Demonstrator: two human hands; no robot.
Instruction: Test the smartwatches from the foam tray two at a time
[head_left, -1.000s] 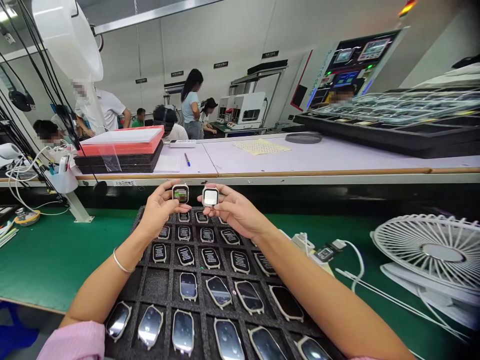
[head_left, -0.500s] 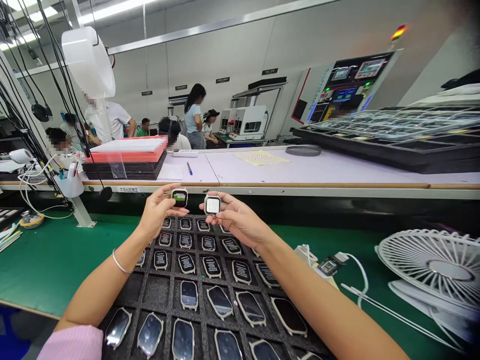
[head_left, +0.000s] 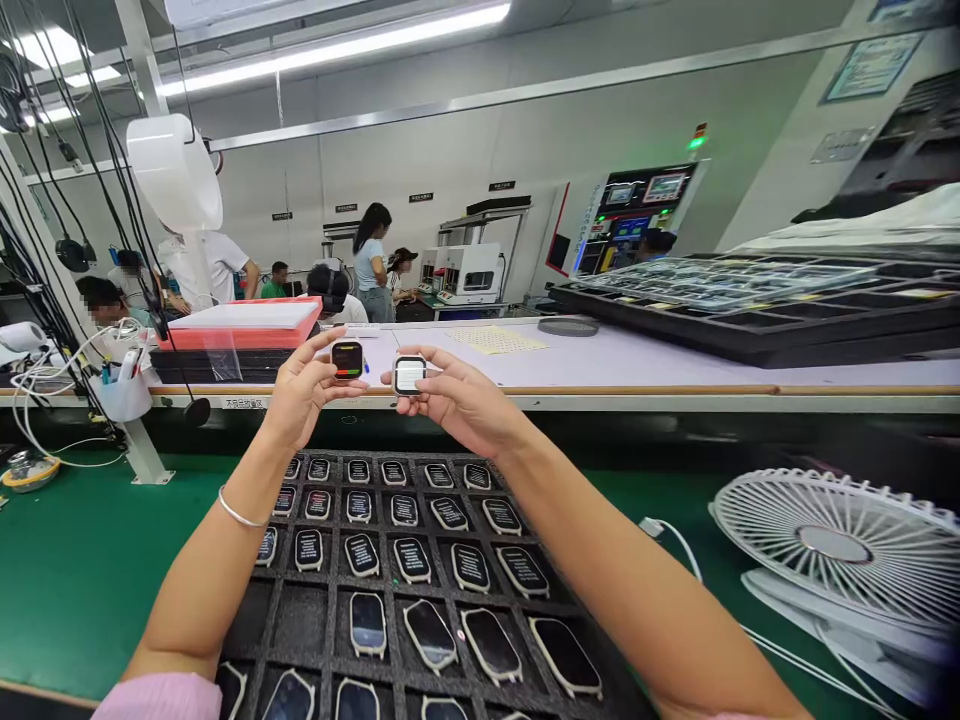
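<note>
My left hand [head_left: 301, 388] is closed on a strapless smartwatch [head_left: 347, 361], whose dark screen shows a coloured band near the bottom. In my right hand [head_left: 457, 395] is a second smartwatch [head_left: 409, 375] with a lit white screen, pinched between thumb and fingers. The two watches are held side by side, a small gap apart, above the far edge of a black foam tray [head_left: 298, 622]. Rows of similar watches lie in its pockets. Those farther back, such as one watch case [head_left: 412, 560], show white text; nearer ones, like another watch case [head_left: 430, 636], have dark screens.
A white fan [head_left: 832, 545] stands on the green bench at right, cables beside it. Behind the tray runs a shelf [head_left: 495, 375] with a red tray stack [head_left: 247, 330] and large black trays [head_left: 750, 310]. Cables hang at left near a pen cup [head_left: 124, 395]. Co-workers sit and stand beyond.
Both hands have risen a little in the view, watches still held. The band on the left watch's screen has gone from green to partly red. The camera has tilted upward.
</note>
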